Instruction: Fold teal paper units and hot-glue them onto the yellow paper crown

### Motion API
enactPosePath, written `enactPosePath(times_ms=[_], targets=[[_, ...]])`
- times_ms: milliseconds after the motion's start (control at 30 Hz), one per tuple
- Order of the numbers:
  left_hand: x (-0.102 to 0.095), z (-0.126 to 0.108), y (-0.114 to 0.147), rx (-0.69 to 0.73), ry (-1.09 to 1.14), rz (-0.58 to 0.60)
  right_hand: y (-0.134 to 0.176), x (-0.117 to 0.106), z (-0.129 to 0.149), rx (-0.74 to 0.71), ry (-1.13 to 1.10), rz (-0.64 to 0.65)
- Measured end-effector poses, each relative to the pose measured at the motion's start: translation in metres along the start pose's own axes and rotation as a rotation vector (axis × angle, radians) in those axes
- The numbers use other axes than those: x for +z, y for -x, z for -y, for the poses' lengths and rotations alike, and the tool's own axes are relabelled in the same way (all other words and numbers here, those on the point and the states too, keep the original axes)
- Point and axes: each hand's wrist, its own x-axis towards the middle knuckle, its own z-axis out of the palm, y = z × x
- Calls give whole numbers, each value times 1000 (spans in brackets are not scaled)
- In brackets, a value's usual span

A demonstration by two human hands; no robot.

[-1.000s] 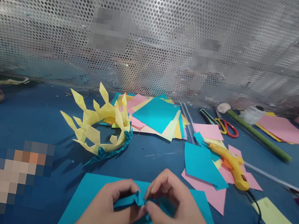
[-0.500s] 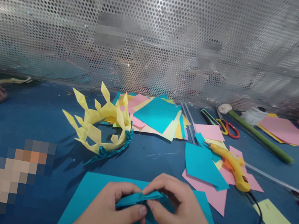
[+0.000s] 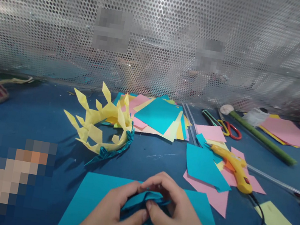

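Between my two hands is a small folded piece of blue paper (image 3: 137, 201), bent and partly covered by fingers. My left hand (image 3: 119, 211) pinches its left side, thumb in front and fingers behind. On the other side my right hand (image 3: 170, 208) grips it with the thumb pressed to the front and the index finger curled over the top. Under both hands lies a flat blue sheet (image 3: 91, 191). Beyond it to the left stands a yellow folded-paper crown (image 3: 96, 126), with blue folded paper (image 3: 116, 153) along its near right edge.
Right of the sheet, a yellow glue gun (image 3: 233, 165) with a black cord rests on blue and pink paper scraps (image 3: 204, 165). A paper stack (image 3: 158, 114) lies at the back, near red-handled scissors (image 3: 233, 130) and a green stick (image 3: 263, 139). A perforated metal panel (image 3: 160, 52) rises behind.
The folded blue paper is now bent upward into more of an arch. My right fingers have curled further over it, and my hands have drawn closer around it.
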Motion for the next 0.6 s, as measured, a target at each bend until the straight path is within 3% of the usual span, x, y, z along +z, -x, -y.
enactPosePath(times_ms=[367, 600], targets=[[4, 2, 4, 71, -67, -76, 0, 4, -1, -10, 31, -6], [2, 1, 6, 27, 8, -84, 0, 2, -1, -65, 13, -9]])
